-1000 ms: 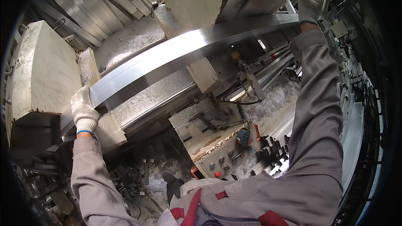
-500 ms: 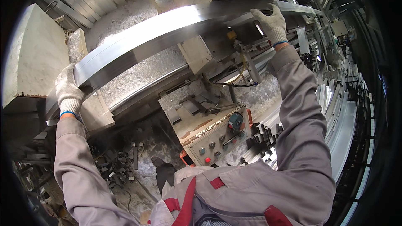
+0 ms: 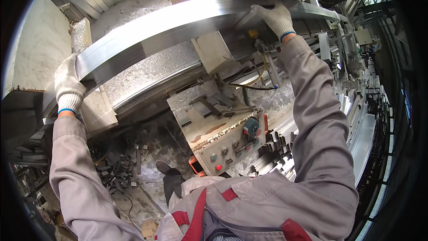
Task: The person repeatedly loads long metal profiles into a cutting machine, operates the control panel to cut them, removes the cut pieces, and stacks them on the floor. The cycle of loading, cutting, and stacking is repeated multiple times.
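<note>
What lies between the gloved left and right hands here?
In the head view, a long silvery metal profile spans from the left hand to the right hand. It looks bare between them, though glare whitens part of it.

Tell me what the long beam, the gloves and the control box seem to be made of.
Long beam: metal, probably aluminium, smooth and satin-bright, judging by its silvery colour and glare.
Gloves: off-white knitted fabric, perhaps cotton; the cuffs are ribbed.
Control box: probably painted sheet metal; its pale coat is worn along a brown, rusty-looking edge.
</note>
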Action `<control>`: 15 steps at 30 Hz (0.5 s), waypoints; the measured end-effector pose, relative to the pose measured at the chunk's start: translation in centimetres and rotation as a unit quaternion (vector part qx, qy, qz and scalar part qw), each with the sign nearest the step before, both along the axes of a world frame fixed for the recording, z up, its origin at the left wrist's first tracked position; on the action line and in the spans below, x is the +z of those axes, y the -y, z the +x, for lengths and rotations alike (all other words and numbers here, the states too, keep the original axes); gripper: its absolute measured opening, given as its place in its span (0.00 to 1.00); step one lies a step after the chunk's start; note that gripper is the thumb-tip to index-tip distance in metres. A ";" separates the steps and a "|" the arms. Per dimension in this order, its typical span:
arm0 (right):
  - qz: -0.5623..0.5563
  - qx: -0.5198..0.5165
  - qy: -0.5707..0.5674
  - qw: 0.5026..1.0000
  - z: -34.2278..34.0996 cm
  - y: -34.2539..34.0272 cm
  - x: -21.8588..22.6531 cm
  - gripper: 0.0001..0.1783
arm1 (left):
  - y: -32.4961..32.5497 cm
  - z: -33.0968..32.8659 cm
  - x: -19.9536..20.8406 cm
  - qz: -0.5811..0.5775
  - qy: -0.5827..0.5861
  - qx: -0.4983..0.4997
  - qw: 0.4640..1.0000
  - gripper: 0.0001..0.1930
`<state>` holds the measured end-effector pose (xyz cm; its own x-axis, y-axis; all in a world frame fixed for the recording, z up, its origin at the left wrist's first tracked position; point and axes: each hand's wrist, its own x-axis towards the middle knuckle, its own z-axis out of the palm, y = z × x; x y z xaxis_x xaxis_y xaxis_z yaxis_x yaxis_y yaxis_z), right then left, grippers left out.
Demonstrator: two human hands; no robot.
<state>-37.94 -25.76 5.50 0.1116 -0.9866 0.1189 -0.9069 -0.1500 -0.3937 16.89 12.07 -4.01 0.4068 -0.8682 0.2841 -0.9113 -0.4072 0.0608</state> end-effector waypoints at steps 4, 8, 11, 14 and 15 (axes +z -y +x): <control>0.006 0.005 -0.002 1.000 -0.2 0.4 0.0 0.55 | 0.0 -0.4 0.5 0.015 -0.012 0.002 1.000 0.52; 0.039 0.036 0.069 0.996 -0.8 1.5 -0.8 0.64 | 0.0 -0.6 0.7 0.018 -0.006 -0.001 1.000 0.53; 0.034 0.046 0.116 0.992 -1.6 1.6 -1.0 0.71 | 0.0 -0.6 0.7 0.019 0.008 -0.002 1.000 0.54; 0.042 0.018 0.163 0.986 -3.1 0.6 -0.3 0.72 | 0.1 -0.4 0.6 0.027 0.012 -0.003 1.000 0.55; 0.014 0.008 0.151 0.988 -3.6 0.1 0.2 0.71 | 0.1 -0.4 0.7 0.012 0.000 -0.006 1.000 0.55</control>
